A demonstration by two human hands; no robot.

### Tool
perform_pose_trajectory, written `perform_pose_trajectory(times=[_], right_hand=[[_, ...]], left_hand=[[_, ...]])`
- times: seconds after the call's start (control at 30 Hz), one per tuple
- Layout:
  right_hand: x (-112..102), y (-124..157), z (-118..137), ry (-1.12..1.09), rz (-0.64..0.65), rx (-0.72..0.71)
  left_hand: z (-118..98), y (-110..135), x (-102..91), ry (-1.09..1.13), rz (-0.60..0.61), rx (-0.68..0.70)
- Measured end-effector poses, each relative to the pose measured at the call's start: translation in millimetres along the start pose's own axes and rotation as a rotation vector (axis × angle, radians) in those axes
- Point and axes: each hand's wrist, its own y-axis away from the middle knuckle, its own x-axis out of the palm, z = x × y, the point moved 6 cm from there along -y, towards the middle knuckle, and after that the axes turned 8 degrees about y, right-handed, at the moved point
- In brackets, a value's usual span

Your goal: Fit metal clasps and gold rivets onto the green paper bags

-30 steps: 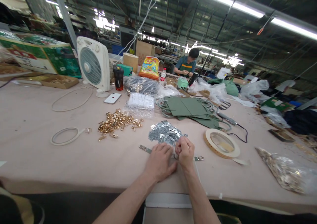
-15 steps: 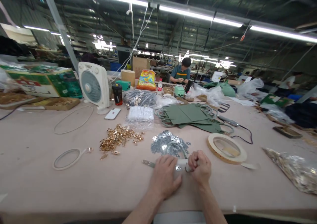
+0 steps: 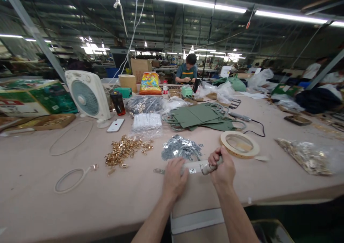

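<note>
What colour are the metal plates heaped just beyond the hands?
The metal plates are silver-grey; the head view shows them best.

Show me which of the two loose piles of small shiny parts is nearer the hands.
The silver pile, just beyond the left hand. The other, the gold pile, lies farther off to the left.

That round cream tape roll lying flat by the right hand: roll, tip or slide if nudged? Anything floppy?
The round cream tape roll lies flat, so a nudge would probably slide it, not tip it. Being circular, it could well roll if stood on edge. The thin loose tail at its right is likely floppy.
</note>
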Motion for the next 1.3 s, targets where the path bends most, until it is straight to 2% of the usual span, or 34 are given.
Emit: perform_pose_trajectory(times=[0.13,0.27,0.37,0.7,0.9,1.1,1.23,1.3], right_hand=[[14.2,11.6,-11.5,0.011,0.080,-0.041],[18.7,19.8,-35.4,0.076,0.096,-0.082],[20.3,23.7,-44.1,0.125,0.120,-0.137],[25.6,36.0,-46.5,0.245,0.194,-0.239],[27.9,47.2,-46.6,0.372,0.199,-0.332],[37.2,49.6,-48.6,0.597,0.211,-0.423],[48.8,39.3,-53.1,0.746,0.242,-0.421],[52.3,32.9,-55.7,0.768,0.264,-0.382]], left_hand=[[0.3,-1.7,-0.8,0.030,0.005,-0.030],[1.6,-4.2,-0.5,0.049,0.026,-0.071],[4.5,-7.2,0.0,0.072,0.050,-0.108],[15.2,-17.2,0.8,0.099,0.140,-0.246],[17.1,-19.8,2.7,0.097,0.124,-0.273],[17.5,-17.9,3.7,0.073,0.101,-0.246],[11.4,-10.6,-0.3,0.052,0.117,-0.203],[4.9,-3.5,-3.8,0.030,0.123,-0.136]])
